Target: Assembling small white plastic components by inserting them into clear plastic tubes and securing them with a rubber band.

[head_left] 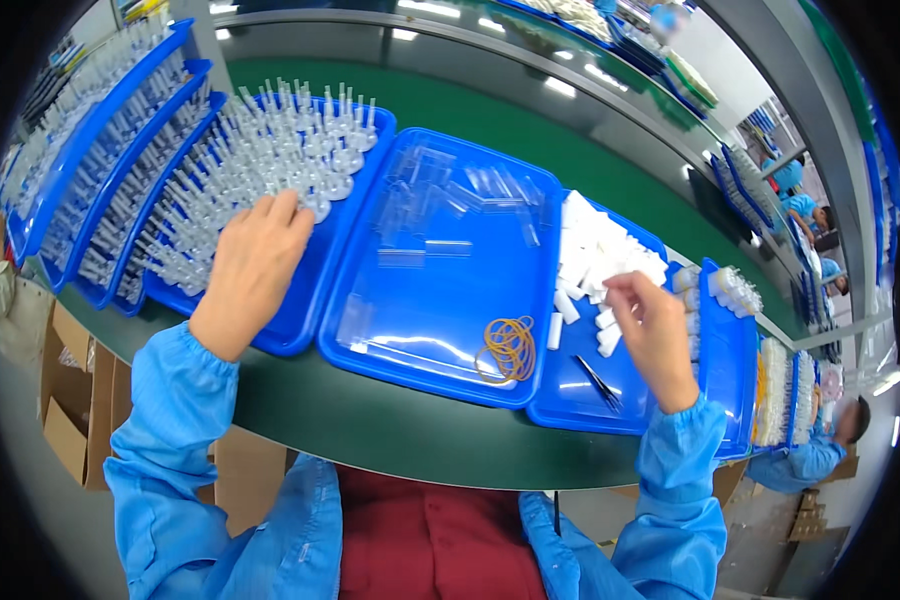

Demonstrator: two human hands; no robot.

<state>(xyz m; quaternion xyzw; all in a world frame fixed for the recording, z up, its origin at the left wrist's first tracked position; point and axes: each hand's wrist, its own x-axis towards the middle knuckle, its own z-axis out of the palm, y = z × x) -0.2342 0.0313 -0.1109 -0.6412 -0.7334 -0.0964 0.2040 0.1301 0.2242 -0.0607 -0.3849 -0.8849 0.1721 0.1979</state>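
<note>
My left hand (255,268) reaches over a blue tray holding many clear plastic parts (270,150), each with a round base and an upright thin stem. Its fingers are bunched together at the round base of one part by the near right of the pile. To the right, my right hand (657,330) is above a heap of short white tubes (595,245) in another blue tray. Thumb and index finger are pinched there; whatever is between them is too small to make out. Black tweezers (598,382) lie in that tray, left of the hand.
Between my hands, a blue tray (440,320) carries clear flat-lying tubes (420,190) and a bundle of tan rubber bands (510,350). Stacked trays of stemmed parts (100,150) rise at the left. More trays (730,370) and a co-worker (820,455) are at the right.
</note>
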